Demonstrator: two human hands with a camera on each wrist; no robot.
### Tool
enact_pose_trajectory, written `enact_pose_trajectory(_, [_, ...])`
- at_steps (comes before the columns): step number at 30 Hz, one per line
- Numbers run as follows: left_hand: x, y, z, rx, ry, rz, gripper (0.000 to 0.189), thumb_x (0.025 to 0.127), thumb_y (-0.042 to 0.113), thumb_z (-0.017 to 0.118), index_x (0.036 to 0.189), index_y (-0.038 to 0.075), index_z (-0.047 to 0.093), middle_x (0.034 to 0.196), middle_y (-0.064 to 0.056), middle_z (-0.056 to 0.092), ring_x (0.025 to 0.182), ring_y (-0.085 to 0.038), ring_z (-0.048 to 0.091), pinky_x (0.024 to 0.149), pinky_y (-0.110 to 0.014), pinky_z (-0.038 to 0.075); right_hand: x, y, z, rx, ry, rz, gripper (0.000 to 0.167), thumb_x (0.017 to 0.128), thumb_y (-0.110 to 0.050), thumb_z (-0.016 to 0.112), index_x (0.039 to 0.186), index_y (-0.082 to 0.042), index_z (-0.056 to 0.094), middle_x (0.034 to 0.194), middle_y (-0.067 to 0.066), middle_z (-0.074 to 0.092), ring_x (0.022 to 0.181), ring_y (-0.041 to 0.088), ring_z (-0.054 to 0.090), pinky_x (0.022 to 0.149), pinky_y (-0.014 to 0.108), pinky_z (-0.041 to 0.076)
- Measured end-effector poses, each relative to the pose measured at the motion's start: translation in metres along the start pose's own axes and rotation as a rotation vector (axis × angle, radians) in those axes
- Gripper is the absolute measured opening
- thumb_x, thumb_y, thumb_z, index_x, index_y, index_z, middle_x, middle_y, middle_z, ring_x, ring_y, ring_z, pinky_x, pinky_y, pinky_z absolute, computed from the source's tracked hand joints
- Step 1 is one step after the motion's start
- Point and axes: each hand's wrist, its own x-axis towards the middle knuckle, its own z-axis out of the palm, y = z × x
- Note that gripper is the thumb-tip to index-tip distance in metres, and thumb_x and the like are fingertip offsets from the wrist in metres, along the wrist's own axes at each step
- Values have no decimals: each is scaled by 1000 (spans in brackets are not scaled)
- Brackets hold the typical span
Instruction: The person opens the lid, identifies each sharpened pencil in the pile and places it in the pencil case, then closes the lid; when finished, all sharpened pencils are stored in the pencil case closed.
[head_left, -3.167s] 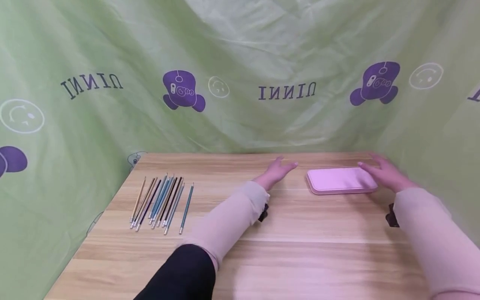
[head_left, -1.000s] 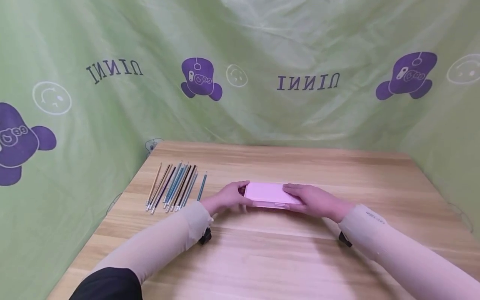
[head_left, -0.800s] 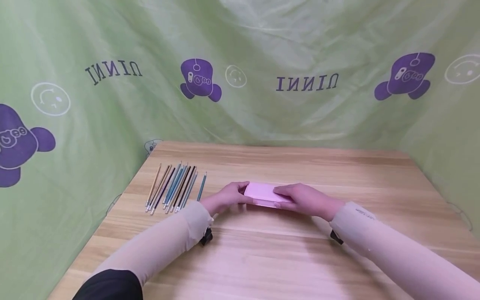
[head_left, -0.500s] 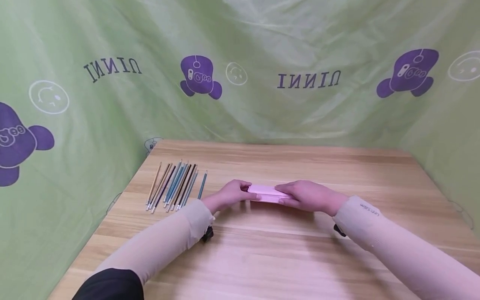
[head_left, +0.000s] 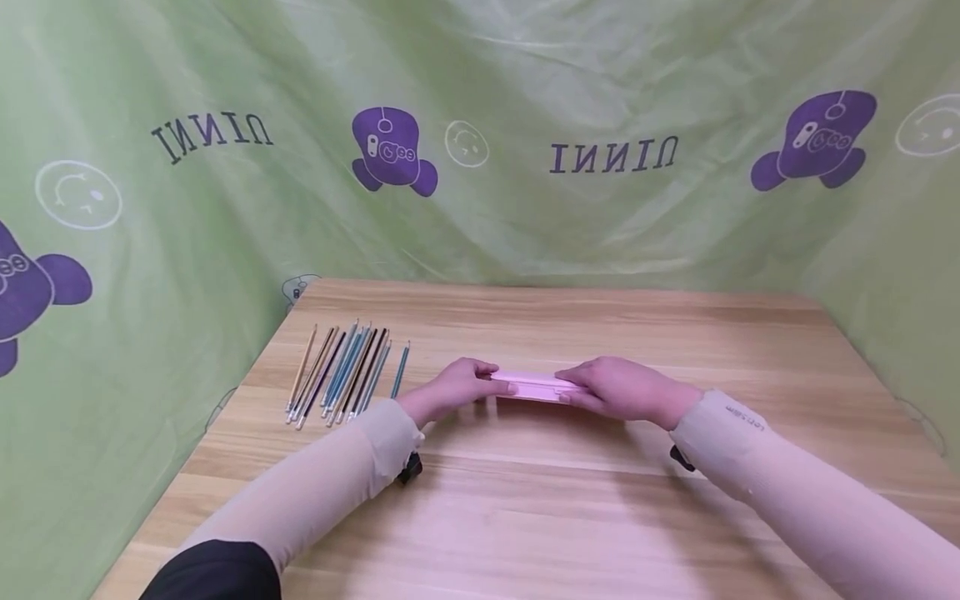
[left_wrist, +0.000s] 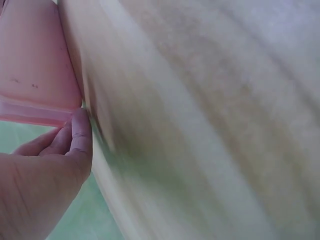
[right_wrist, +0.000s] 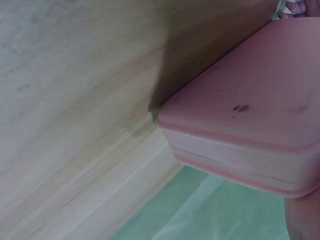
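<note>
Both hands hold a pink pencil case [head_left: 534, 387] at mid-table, its long narrow side with a clasp facing me. My left hand [head_left: 453, 387] grips the left end, thumb along the near side and fingers behind. At the right end, my right hand [head_left: 626, 390] has its thumb in front and fingers over the top. In the left wrist view the left hand [left_wrist: 47, 175] pinches a corner of the case [left_wrist: 35, 55]. The right wrist view shows a broad face of the case [right_wrist: 240, 95] with dark smudges, close to the table; most of the right hand is hidden there.
On the left of the wooden table [head_left: 540, 517] lies a loose group of several pencils [head_left: 341, 371], blue, black and natural wood. One blue pencil [head_left: 401, 369] lies slightly apart, near the left wrist. A green printed curtain [head_left: 495, 225] hangs around the table's back and sides.
The pencil case, flat at the right earlier, is now between both hands at mid-table. Over the last second it has tilted, so its top shows less and its clasp side more.
</note>
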Motion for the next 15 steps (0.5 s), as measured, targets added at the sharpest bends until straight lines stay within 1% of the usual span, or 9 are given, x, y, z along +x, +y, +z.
enact_pose_trajectory(2, [0,1,-1,5,6,3,75,86,35,84,145,-2,55,142,-20,59,133,-34,53,115,-48,38,1,-3,-2,-22,-3,1,26,105,-22,62,120,-3,71,103,2,75,90,14,70,82,43,59])
enact_pose_trajectory(5, [1,4,-1,21,8,17,78,84,34,86,145,-3,54,140,-20,60,131,-34,55,115,-47,39,2,-6,-3,-61,7,-4,17,105,-19,61,111,-6,70,89,-3,70,78,11,65,75,40,58])
enact_pose_trajectory(8, [0,8,-2,13,11,22,78,84,33,86,145,-4,54,140,-21,60,131,-35,54,115,-47,39,2,-10,-3,-111,34,2,13,104,-16,61,110,-6,67,83,-3,67,74,13,64,72,40,58])
enact_pose_trajectory(11, [0,6,-2,4,0,24,78,85,31,86,146,-4,52,142,-22,58,132,-36,53,116,-47,38,1,-13,-2,-135,48,14,18,104,-15,61,117,-3,66,87,0,70,78,17,69,74,43,59])
enact_pose_trajectory(14, [-1,0,-1,-12,-22,23,80,85,28,86,149,-4,49,142,-22,58,133,-35,53,116,-46,38,0,-15,-1,-112,31,14,22,105,-18,61,121,-5,67,94,0,72,83,18,69,78,43,59])
enact_pose_trajectory(15, [-2,-2,-1,0,-30,28,84,84,28,87,150,-4,47,143,-22,58,133,-35,54,117,-46,38,0,-15,-1,-106,28,18,24,105,-19,62,123,-5,68,98,1,73,87,19,70,81,43,59])
